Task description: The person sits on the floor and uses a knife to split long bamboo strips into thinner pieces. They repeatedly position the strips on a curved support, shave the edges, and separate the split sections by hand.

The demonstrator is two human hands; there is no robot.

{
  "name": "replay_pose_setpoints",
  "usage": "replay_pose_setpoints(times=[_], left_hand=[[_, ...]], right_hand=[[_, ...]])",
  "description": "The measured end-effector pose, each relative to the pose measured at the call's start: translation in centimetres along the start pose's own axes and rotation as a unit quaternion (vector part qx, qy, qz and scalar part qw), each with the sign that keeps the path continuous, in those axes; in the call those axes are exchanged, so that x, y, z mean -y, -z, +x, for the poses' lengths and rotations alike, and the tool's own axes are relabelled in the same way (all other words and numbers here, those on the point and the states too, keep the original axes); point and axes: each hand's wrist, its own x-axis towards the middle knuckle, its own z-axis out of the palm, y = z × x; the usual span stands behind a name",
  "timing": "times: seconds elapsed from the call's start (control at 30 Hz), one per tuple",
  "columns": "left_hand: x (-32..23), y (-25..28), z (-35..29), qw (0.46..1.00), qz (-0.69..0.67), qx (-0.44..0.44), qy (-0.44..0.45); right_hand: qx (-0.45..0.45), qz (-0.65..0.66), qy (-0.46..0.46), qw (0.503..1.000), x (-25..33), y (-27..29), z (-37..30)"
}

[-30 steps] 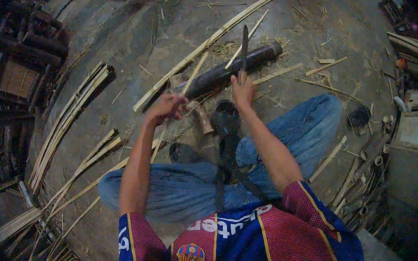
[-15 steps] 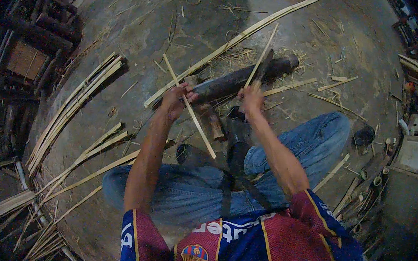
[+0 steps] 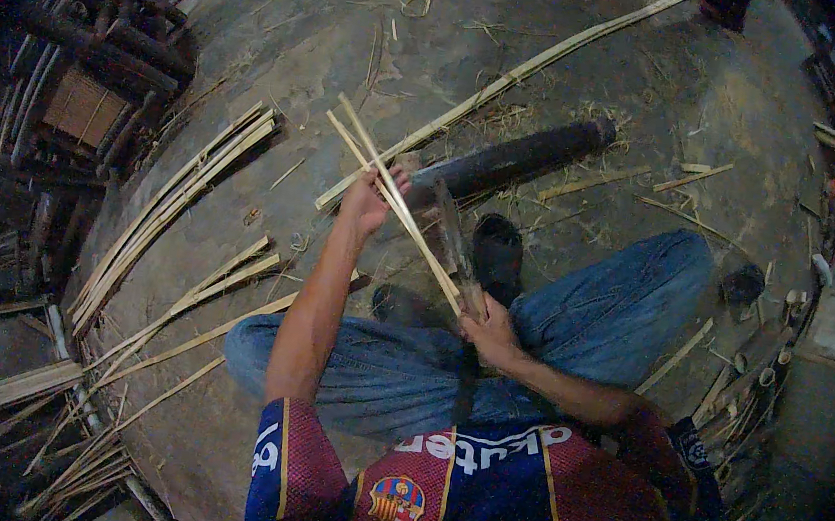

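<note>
The shirt (image 3: 505,500) bears white lettering (image 3: 482,446) and a striped crest (image 3: 397,505). The left hand (image 3: 371,204) curls around two pale, flat wooden strips (image 3: 413,228), aslant above the middle of the floor (image 3: 256,54); the right hand (image 3: 493,333) clasps a flat-bladed knife (image 3: 454,229), its grip on the strips unclear. A dark, rounded log (image 3: 517,165) lies beyond.

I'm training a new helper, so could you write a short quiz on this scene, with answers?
1. How many pale strips are in the grip of the left hand?
2. What is in the grip of the right hand: (a) a hammer, (b) a knife, (c) a rope?
3. True or false: the dark cylinder lies on its side.

Key: 1. Two. 2. (b). 3. True.
</note>
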Motion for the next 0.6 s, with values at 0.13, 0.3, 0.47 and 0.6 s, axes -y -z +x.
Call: replay_pose_setpoints(times=[0.13,0.3,0.47,0.6], left_hand=[[-0.8,-0.6,-0.6,0.995,0.000,0.077,-0.056],[-1.1,-1.3,-0.6,0.988,0.040,0.117,-0.090],[-0.2,-1.4,-0.4,0.989,0.045,0.117,-0.073],[1.7,-3.6,-1.4,0.993,0.040,0.100,-0.038]], right_hand=[[-0.003,0.046,-0.008,0.999,-4.0,0.7,0.3],[-0.059,0.067,-0.066,0.994,-2.9,1.3,1.2],[-0.104,-0.101,-0.008,0.989,-0.3,2.9,2.8],[-0.082,-0.057,0.044,0.994,0.8,2.2,6.4]])
